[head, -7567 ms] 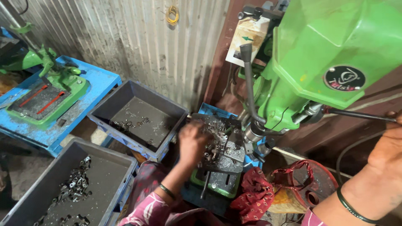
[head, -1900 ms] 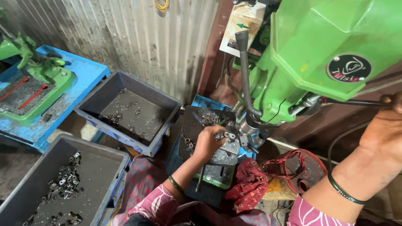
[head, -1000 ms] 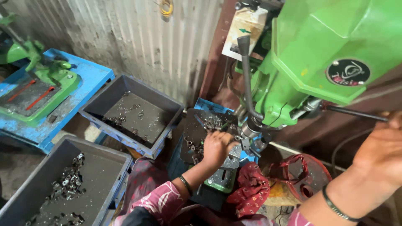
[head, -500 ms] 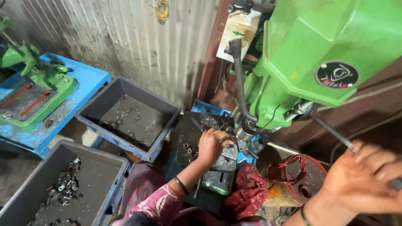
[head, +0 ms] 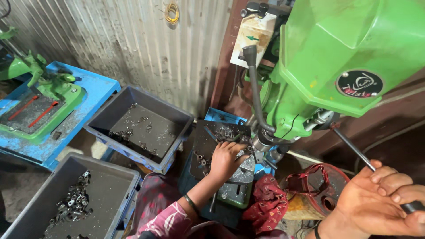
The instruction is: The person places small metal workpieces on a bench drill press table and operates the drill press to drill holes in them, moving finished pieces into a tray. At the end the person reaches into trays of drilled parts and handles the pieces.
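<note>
My left hand (head: 226,160) rests on the work table of a green drill press (head: 336,57), fingers closed over a small metal part beside the spindle (head: 261,142). Small metal pieces (head: 201,158) lie on the dark table next to it. My right hand (head: 384,199) is wrapped around the black knob end of the press's feed lever (head: 354,150), at the lower right, pulled down low. A pink patterned sleeve covers my left forearm.
A grey bin (head: 141,128) holding a few metal parts stands left of the press. A nearer grey bin (head: 71,204) contains several small parts. A second green machine (head: 37,99) sits on a blue bench at far left. A red rag (head: 268,204) and a red container (head: 316,191) lie below the press. Corrugated metal wall behind.
My right hand has swung the feed lever down and toward me. My left hand stays at the spindle on the work table, shifted only slightly.
</note>
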